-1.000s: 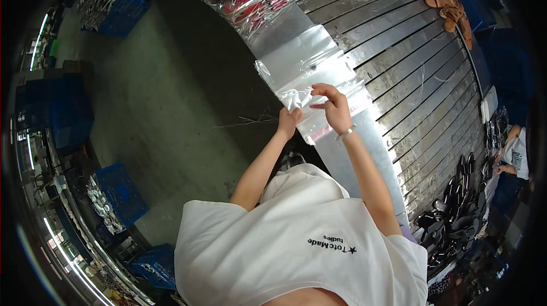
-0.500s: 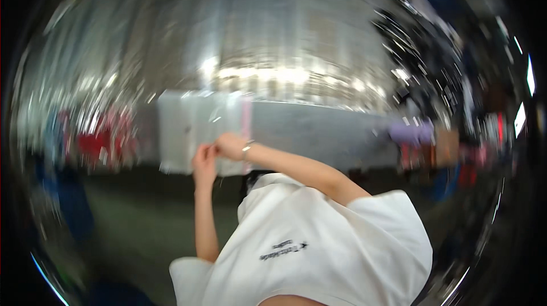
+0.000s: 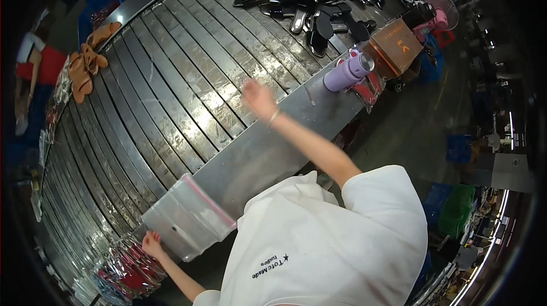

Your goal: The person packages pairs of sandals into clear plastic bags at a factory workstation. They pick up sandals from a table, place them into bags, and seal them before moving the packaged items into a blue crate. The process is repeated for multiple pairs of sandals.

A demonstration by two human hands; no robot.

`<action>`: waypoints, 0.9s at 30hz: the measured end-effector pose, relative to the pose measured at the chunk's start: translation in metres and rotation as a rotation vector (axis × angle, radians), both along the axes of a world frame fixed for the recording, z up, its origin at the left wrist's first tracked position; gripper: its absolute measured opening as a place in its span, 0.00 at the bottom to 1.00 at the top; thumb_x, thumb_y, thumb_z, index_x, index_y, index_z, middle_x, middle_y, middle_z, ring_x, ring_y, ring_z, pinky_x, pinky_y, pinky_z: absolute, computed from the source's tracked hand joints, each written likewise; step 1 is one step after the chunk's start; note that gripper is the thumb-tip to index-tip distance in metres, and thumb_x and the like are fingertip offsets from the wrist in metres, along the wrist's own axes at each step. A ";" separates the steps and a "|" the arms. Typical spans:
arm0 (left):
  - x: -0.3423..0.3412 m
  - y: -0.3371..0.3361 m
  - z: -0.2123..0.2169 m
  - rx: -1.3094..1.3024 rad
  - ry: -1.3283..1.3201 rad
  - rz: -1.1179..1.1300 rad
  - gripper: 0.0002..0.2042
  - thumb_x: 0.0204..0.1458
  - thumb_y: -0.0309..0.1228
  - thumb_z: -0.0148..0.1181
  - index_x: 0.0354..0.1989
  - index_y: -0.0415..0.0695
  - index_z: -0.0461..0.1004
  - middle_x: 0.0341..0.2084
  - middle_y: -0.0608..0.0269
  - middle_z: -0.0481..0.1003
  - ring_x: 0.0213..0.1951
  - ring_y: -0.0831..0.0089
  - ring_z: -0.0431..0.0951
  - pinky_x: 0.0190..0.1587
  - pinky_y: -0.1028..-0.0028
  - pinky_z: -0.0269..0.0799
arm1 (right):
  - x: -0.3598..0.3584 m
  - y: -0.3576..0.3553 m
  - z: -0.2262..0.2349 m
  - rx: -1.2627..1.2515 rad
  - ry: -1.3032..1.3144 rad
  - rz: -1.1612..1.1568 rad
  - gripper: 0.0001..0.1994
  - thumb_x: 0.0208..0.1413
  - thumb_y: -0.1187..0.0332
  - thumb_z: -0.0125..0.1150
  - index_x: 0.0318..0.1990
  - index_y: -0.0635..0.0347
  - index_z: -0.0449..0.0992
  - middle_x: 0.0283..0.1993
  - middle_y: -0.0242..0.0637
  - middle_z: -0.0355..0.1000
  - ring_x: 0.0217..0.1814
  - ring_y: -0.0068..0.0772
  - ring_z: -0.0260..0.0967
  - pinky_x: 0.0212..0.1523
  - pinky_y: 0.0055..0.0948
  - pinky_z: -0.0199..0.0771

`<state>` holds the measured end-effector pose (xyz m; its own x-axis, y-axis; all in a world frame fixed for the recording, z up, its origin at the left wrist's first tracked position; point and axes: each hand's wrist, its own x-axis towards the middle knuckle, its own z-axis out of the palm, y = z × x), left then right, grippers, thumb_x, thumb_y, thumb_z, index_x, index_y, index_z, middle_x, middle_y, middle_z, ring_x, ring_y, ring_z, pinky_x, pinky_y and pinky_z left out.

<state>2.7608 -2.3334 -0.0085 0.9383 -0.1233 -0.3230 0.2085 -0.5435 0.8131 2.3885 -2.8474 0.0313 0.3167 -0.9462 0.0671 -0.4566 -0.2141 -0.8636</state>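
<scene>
My left hand (image 3: pixel 152 244) rests with spread fingers against the near corner of a stack of clear zip bags with a red seal strip (image 3: pixel 188 215), which lies on the steel ledge (image 3: pixel 268 152) of a slatted conveyor (image 3: pixel 171 89). My right hand (image 3: pixel 259 98) is stretched out over the conveyor's near edge. It is motion-blurred and nothing shows in it. A row of black sandals (image 3: pixel 319 4) lies farther along the slats beyond it.
A purple bottle (image 3: pixel 347 72) and a brown carton (image 3: pixel 396 47) stand on the ledge to the right. Brown sandals (image 3: pixel 85 66) lie on the far side near another person (image 3: pixel 34 66). Red packed items (image 3: pixel 128 272) pile at lower left. Blue crates (image 3: pixel 439 198) stand on the floor.
Both hands held a clear bag together before. Now the bag lies on the ledge under my left hand, my right hand has swung out over the conveyor, and my head has turned.
</scene>
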 end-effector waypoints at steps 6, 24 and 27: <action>0.056 0.025 0.021 0.630 -0.332 -0.057 0.18 0.49 0.34 0.55 0.42 0.30 0.68 0.32 0.50 0.74 0.36 0.60 0.74 0.41 0.69 0.69 | -0.146 -0.244 -0.102 0.439 -0.603 -1.299 0.23 0.29 0.67 0.70 0.35 0.71 0.71 0.37 0.49 0.72 0.38 0.41 0.70 0.41 0.33 0.69; -0.192 -0.342 0.139 -0.446 -0.186 -0.869 0.26 0.46 0.27 0.55 0.56 0.40 0.58 0.56 0.56 0.60 0.60 0.65 0.56 0.61 0.66 0.46 | -0.095 -0.049 0.074 0.233 -0.393 -0.292 0.27 0.32 0.75 0.71 0.42 0.66 0.63 0.38 0.33 0.68 0.39 0.22 0.65 0.42 0.22 0.67; -0.209 -0.356 0.118 -0.439 0.184 -0.668 0.29 0.55 0.47 0.45 0.60 0.45 0.51 0.56 0.55 0.59 0.57 0.65 0.58 0.58 0.67 0.50 | -0.084 -0.013 0.088 0.192 -0.151 0.170 0.27 0.30 0.78 0.62 0.45 0.65 0.65 0.40 0.38 0.64 0.44 0.33 0.64 0.47 0.27 0.64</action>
<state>2.5519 -2.6893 0.1099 0.5590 -0.7883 -0.2572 0.1047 -0.2406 0.9650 2.3043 -2.8607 0.1189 0.4715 -0.8805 -0.0495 -0.2916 -0.1027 -0.9510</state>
